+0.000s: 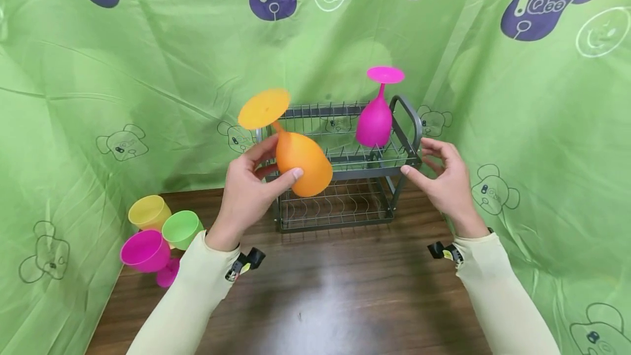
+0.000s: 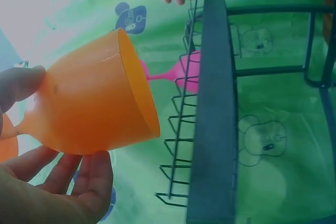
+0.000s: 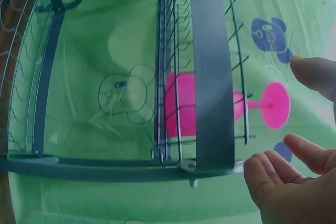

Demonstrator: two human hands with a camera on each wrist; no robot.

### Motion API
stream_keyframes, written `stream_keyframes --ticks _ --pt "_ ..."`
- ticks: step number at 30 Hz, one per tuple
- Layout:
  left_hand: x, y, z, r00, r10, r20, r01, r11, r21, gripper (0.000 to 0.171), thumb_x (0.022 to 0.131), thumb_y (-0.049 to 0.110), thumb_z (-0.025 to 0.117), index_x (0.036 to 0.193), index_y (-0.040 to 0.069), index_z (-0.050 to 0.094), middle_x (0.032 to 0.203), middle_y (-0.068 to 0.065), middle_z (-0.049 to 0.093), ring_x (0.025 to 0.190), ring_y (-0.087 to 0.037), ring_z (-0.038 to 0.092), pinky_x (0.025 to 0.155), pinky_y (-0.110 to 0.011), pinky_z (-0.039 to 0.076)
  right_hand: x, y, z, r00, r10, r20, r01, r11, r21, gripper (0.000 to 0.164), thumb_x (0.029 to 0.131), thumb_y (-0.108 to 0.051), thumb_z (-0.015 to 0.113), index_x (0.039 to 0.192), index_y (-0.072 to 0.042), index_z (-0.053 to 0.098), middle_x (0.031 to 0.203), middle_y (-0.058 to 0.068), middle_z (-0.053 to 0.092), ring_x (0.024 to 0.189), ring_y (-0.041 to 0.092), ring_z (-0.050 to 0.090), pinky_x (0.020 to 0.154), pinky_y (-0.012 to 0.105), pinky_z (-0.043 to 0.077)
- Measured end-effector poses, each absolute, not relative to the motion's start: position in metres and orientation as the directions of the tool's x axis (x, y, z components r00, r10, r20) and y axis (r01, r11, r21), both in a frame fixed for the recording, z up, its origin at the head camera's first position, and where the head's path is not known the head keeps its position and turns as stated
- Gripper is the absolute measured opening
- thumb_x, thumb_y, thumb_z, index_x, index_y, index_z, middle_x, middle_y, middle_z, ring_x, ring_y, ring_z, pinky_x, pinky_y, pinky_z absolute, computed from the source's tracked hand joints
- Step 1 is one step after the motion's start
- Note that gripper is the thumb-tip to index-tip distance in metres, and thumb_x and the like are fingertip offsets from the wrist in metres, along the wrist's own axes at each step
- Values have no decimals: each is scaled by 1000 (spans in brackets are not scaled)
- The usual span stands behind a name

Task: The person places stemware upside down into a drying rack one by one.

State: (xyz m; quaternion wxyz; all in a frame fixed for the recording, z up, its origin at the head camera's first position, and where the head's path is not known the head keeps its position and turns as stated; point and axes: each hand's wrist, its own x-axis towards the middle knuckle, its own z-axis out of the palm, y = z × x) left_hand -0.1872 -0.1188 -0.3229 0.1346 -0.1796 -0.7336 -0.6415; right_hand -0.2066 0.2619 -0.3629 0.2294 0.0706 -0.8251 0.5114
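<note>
My left hand (image 1: 251,185) grips an orange plastic goblet (image 1: 304,164) by its bowl, thumb on the near side and fingers behind. The goblet is tipped upside down, its round foot up and to the left, in front of the upper tier of a dark two-tier dish rack (image 1: 340,173). In the left wrist view, the rim of the orange goblet (image 2: 94,95) faces the rack's wires. A pink goblet (image 1: 376,119) stands upside down at the right of the upper tier. Beside the rack's right end, my right hand (image 1: 446,182) is held with fingers loosely bent and nothing in them.
At the left on the wooden table (image 1: 315,300) stand three upright goblets: a yellow one (image 1: 149,212), a green one (image 1: 182,230) and a pink one (image 1: 145,251). A green printed cloth (image 1: 162,59) encloses the back and sides. The rack's curved side handle (image 1: 409,116) rises at the right.
</note>
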Motion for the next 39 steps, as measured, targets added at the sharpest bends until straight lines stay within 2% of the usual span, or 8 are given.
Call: stream_keyframes --ticks 7,12,17,21,27,35,39 --pt "-216 -108 -300 -893 110 435 448 142 883 68 83 25 90 145 17 65 132 -3 72 118 -17 69 99 -37 62 -218 272 -361 -924 102 368 -276 490 -827 81 85 -22 91 154 -6 51 153 13 49 142 31 50 123 45 44" --pt "-241 -104 -292 -909 130 397 414 163 895 70 84 26 90 147 15 63 133 -5 72 118 -18 69 99 -35 62 -225 273 -363 -948 68 310 -244 468 -849 95 85 -23 91 162 -9 38 163 13 43 151 34 43 126 50 39" --pt "-264 -96 -290 -932 144 332 358 233 904 73 85 31 89 151 17 59 138 -1 69 119 -15 69 97 -31 62 -232 271 -366 -958 63 281 -226 443 -868 104 83 -21 93 166 -11 30 165 12 42 153 31 42 127 46 39" --pt "-282 -86 -290 -945 154 290 325 301 897 74 86 33 88 152 20 58 137 -1 70 118 -17 71 96 -33 63 -236 272 -367 -960 69 271 -213 444 -870 106 83 -18 93 167 -12 28 166 12 40 153 29 41 126 42 40" --pt "-307 -70 -291 -944 180 277 325 353 877 70 87 31 87 151 17 59 135 -2 72 120 -15 69 97 -35 62 -238 277 -371 -966 64 250 -197 443 -875 109 83 -15 92 168 -11 25 168 12 35 155 29 39 125 35 40" --pt "-330 -58 -298 -950 210 233 296 350 889 69 88 28 87 150 13 60 142 -2 68 122 -19 68 99 -34 61 -239 276 -373 -967 48 252 -206 439 -875 108 83 -17 93 168 -12 26 167 13 35 154 30 40 126 39 39" --pt "-338 -52 -301 -958 211 195 256 318 913 68 87 28 89 148 15 61 143 0 68 124 -19 67 101 -34 61 -239 275 -371 -967 48 250 -205 440 -874 107 83 -17 92 168 -13 27 167 12 35 154 29 40 126 40 39"
